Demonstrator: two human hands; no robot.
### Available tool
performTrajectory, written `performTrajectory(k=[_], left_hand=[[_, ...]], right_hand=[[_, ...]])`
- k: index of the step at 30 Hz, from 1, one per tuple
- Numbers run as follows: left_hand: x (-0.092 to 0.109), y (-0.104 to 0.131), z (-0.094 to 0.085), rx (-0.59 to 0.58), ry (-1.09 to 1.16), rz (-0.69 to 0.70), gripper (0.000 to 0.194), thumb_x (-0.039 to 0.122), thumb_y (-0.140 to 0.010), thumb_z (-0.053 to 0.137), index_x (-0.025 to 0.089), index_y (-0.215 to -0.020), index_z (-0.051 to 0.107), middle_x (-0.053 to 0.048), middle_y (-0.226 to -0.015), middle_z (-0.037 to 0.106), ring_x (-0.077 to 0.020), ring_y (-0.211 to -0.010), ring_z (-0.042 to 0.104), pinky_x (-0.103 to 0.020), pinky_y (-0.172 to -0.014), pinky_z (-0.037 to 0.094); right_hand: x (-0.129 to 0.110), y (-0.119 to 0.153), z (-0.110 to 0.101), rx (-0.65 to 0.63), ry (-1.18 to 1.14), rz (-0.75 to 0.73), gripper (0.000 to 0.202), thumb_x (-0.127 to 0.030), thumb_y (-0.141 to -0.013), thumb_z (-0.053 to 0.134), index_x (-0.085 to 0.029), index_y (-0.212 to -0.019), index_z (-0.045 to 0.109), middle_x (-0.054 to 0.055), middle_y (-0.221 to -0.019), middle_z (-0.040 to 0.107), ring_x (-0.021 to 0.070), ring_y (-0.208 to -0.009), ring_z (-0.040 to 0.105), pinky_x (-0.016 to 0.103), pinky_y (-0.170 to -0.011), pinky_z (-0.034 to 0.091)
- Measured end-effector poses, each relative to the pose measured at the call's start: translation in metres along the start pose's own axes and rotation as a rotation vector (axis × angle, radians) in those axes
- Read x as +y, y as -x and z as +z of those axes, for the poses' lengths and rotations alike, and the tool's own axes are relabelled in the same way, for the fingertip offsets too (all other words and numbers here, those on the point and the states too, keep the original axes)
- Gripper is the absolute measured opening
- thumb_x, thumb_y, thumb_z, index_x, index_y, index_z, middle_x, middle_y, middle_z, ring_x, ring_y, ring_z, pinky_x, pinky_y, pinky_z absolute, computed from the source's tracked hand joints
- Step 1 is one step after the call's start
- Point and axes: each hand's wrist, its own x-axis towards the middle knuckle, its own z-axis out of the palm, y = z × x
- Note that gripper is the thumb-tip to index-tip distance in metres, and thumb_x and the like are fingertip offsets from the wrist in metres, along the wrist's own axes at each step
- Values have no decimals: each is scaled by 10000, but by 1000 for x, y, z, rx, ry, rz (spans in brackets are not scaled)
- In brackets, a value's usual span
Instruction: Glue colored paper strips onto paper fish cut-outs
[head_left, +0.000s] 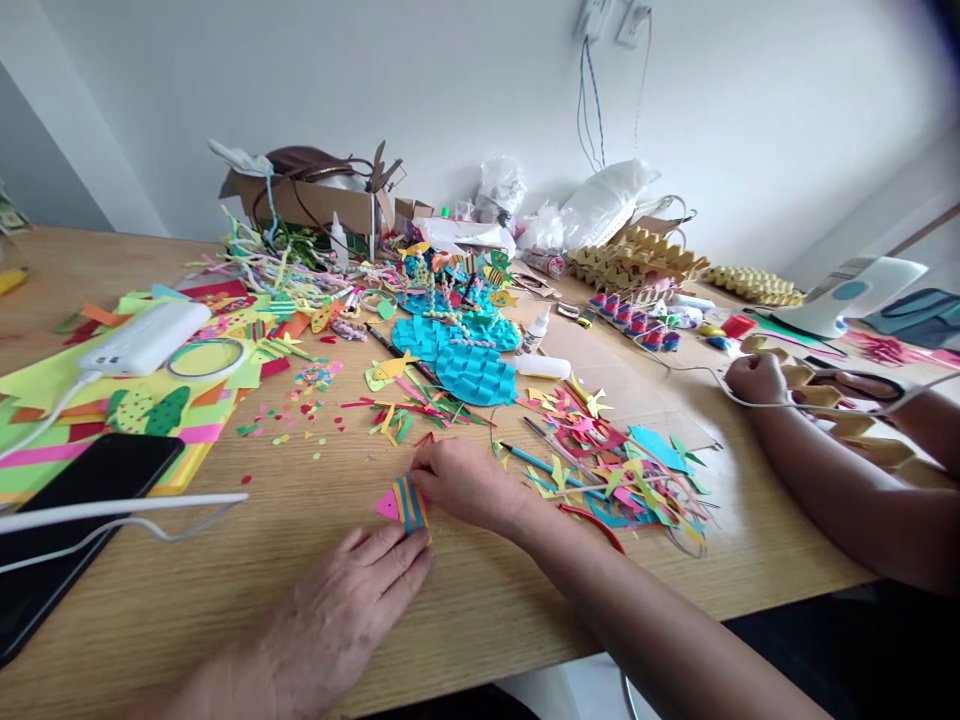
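Note:
A small paper fish (411,505) with a pink head and yellow and blue stripes lies flat on the wooden table in front of me. From the lower left, my left hand (352,595) rests palm down, fingers stretched out, with fingertips at the fish's lower edge. My right hand (465,485) is curled at its upper right edge, thumb and fingertips pinched on the paper. Part of the fish is hidden under the fingers. Thin coloured paper scraps (409,405) lie just beyond, and red-handled scissors (592,522), partly covered, lie to the right of my right hand.
A blue papered base (476,372) with paper fish on stalks stands mid-table. Coloured sheets, a white power bank (146,338) and a black phone (82,530) lie left. A glue bottle (535,330) stands behind. At right, a co-worker's hand (756,380) is by egg-carton pieces and black scissors.

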Motion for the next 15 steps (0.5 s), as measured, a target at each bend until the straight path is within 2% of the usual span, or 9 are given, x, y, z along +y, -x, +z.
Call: performTrajectory(k=[4,6,8,11,15], left_hand=[[1,2,-4,27,32,5,428,0,-815,289,171,-1057,598,-12,-1096,646,-183,-953,572,-302,-756,415],[-2,6,-7,42,114,-6,457,-11,-793,293,178,-1088,588,-14,-1125,630,-175,-995,562,-285,-813,420],[-9,11,-10,62,252,-78,506,-20,-774,292,195,-1146,559,-12,-1169,603,-156,-1050,539,-257,-896,398],[-23,14,-15,77,543,-348,480,30,-790,327,249,-1140,572,4,-1154,607,-147,-1054,546,-222,-928,390],[-35,7,-22,69,1026,-838,273,227,-805,463,233,-1013,639,-31,-1041,658,-222,-989,586,-274,-823,467]], right_hand=[[4,-4,-3,70,10,36,259,-165,-776,421,-157,-848,669,65,-795,678,142,-677,572,215,-553,331],[9,-1,-4,110,7,46,268,-163,-783,408,-170,-878,658,56,-787,672,141,-672,571,218,-549,325],[16,5,-4,147,3,24,240,-149,-771,424,-180,-843,651,37,-752,660,132,-665,561,214,-554,321],[26,15,-1,163,-5,-38,148,-146,-751,487,-176,-769,631,24,-746,638,121,-684,547,202,-572,321],[29,21,3,90,7,-58,112,-176,-778,509,-173,-809,617,29,-820,620,115,-727,550,189,-591,331]])
